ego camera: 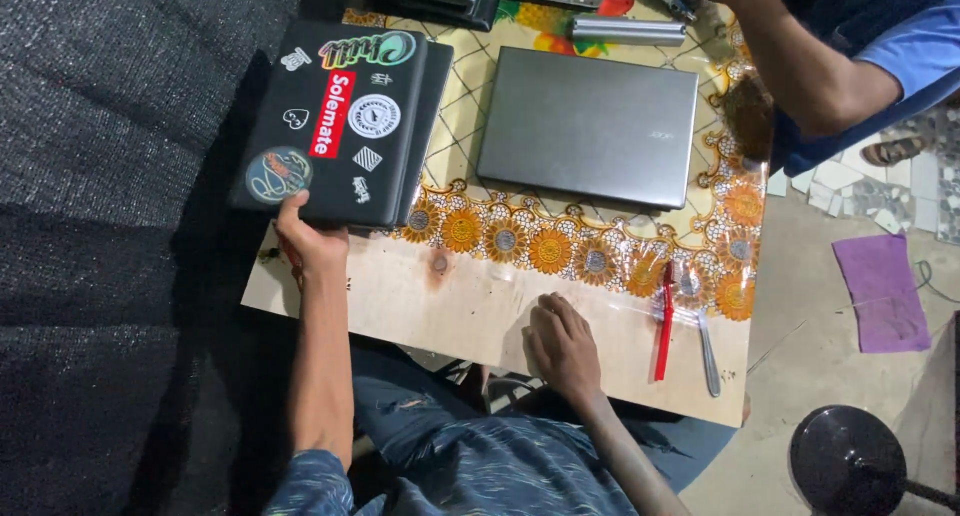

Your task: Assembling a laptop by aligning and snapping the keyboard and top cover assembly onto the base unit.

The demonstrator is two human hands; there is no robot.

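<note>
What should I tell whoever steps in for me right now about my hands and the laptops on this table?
Left hand: grips the near edge of the black stickered laptop, closed, at the table's left side.
Right hand: empty, resting flat on the bare wooden table.
Grey laptop: closed, on the flowered cloth, untouched.
Red tool and a metal one lie right of the right hand.
Another person's arm is at the far right.
Done: nothing opened. Left: both laptops still shut.
</note>
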